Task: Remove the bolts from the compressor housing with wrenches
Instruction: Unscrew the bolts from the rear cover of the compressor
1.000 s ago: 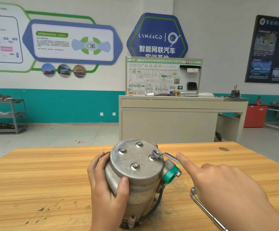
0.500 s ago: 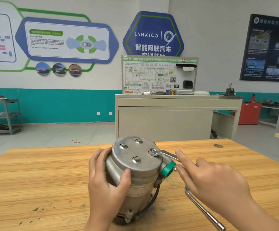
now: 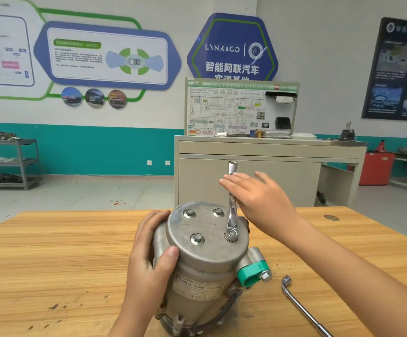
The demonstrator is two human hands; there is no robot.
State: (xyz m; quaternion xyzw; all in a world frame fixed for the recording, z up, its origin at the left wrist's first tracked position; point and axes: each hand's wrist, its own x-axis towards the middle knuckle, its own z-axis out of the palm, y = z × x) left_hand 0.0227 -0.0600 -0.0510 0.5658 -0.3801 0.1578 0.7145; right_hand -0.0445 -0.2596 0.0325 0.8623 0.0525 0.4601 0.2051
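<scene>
The grey metal compressor housing point(image 3: 205, 251) stands tilted on the wooden table point(image 3: 51, 263), its round end plate facing me with several bolts. A silver ring wrench point(image 3: 231, 210) sits on the right-hand bolt point(image 3: 231, 232), handle pointing up and away. My right hand point(image 3: 258, 198) rests flat against the wrench handle, fingers extended and pushing it. My left hand point(image 3: 149, 259) clasps the housing's left side, thumb on the front. Other bolts point(image 3: 197, 238) remain seated in the plate. A green cap point(image 3: 251, 272) covers a port on the right.
An L-shaped socket wrench point(image 3: 302, 307) lies on the table to the right of the housing. Behind the table stand a beige cabinet point(image 3: 258, 176) with a wiring board, a grey shelf rack point(image 3: 10, 164) at left and a red cabinet point(image 3: 377, 169) at right.
The wrench handle has swung from pointing right to pointing up and away. My right hand moved up with it, from a fingertip push to a flat hand. The left hand kept its hold.
</scene>
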